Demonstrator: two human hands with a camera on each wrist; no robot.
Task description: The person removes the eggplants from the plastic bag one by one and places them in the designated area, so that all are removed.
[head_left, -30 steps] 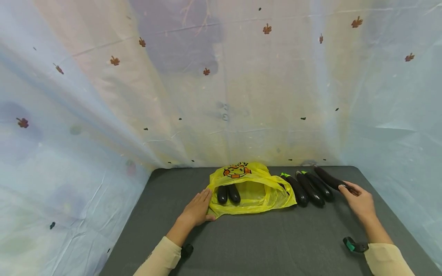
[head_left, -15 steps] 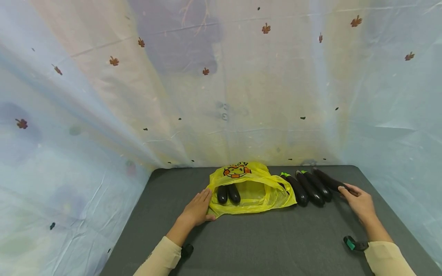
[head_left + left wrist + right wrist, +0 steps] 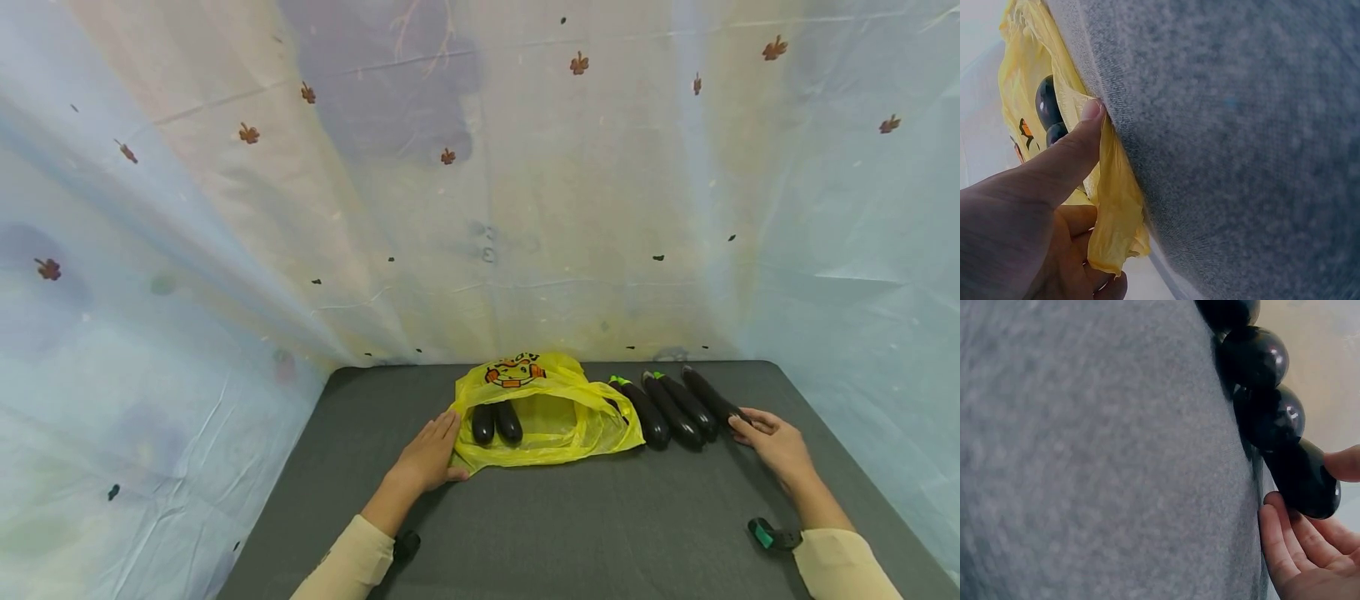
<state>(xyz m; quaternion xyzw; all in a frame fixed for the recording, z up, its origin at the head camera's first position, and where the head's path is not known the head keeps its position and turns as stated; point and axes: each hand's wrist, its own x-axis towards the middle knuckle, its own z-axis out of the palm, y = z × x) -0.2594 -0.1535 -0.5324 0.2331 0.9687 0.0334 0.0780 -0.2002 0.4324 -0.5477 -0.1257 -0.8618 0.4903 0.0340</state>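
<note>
A yellow plastic bag point(image 3: 600, 446) with a printed cartoon lies on the table, mouth toward me. Two dark eggplants point(image 3: 496, 422) show inside it. My left hand point(image 3: 429, 454) rests against the bag's left edge, fingers extended. In the left wrist view its thumb presses the lower rim near the table, and a bag corner hangs between thumb and fingers. My right hand point(image 3: 776, 446) pinches the blunt near end of an eggplant point(image 3: 708, 393), thumb on one side, fingers under the other; that end shows in the right wrist view. Three more eggplants point(image 3: 672, 412) lie in a row left of it.
The dark grey table point(image 3: 562, 533) reaches toward me, its far edge close to a patterned plastic sheet point(image 3: 525, 208). The bag's right handle overlaps the leftmost eggplant of the row. Dark wristbands point(image 3: 772, 535) show by the sleeves.
The right hand has lowered the eggplant and shifted slightly left with it, so it lies closer against the row. The left hand and bag stay put.
</note>
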